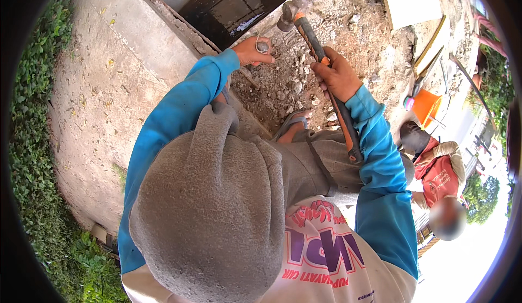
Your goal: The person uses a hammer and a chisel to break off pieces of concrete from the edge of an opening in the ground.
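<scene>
My left hand (251, 52) is closed around what looks like a chisel (263, 47); only its round grey metal end shows, pointing up, and its lower part is hidden. The fist is over broken rubble (293, 80), by the edge of a concrete slab. To the right, my right hand (338, 76) grips a hammer (311, 38) partway along its black and orange handle. The hammer's steel head is up and forward of both hands, apart from the chisel. The handle's lower end reaches back alongside my right sleeve.
A concrete ledge (125, 47) runs along the left, with green plants (38, 140) beyond. A dark opening (234, 9) lies ahead. At the right are a pale board (410, 1), an orange container (426, 106) and another person in red (437, 178). My sandalled foot (296, 123) stands on the rubble.
</scene>
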`<action>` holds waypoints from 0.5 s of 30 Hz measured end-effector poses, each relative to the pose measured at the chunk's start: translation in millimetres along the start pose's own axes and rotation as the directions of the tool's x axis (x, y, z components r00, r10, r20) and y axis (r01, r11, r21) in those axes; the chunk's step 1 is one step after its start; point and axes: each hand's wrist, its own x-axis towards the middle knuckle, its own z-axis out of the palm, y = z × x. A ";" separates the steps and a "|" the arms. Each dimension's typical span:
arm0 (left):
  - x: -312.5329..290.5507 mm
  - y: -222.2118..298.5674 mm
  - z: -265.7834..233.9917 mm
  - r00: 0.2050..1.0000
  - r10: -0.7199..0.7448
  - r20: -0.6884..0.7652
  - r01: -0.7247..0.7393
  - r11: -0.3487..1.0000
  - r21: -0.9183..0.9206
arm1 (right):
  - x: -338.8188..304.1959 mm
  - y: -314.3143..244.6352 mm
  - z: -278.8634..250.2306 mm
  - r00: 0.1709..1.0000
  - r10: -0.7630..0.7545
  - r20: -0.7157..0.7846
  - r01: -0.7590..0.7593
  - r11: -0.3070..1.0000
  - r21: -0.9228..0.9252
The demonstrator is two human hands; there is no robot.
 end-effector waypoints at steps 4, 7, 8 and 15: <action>2.3 -3.6 5.3 0.993 -0.002 -0.118 -0.005 0.999 -0.053 | -11.1 -11.4 10.3 0.997 -0.071 0.026 0.072 0.997 -0.020; 0.1 -10.2 5.2 0.985 0.023 -0.172 -0.030 0.999 -0.043 | -22.4 -39.2 16.5 0.995 -0.085 0.050 0.083 0.995 0.048; -0.4 -12.2 5.2 0.982 0.038 -0.183 -0.042 0.999 -0.019 | -27.5 -50.4 17.7 0.994 -0.102 0.048 0.099 0.993 0.056; 0.5 -19.4 4.2 0.972 0.141 -0.186 -0.156 0.985 -0.069 | -49.0 -103.1 9.3 0.945 -0.325 -0.024 0.325 0.946 0.004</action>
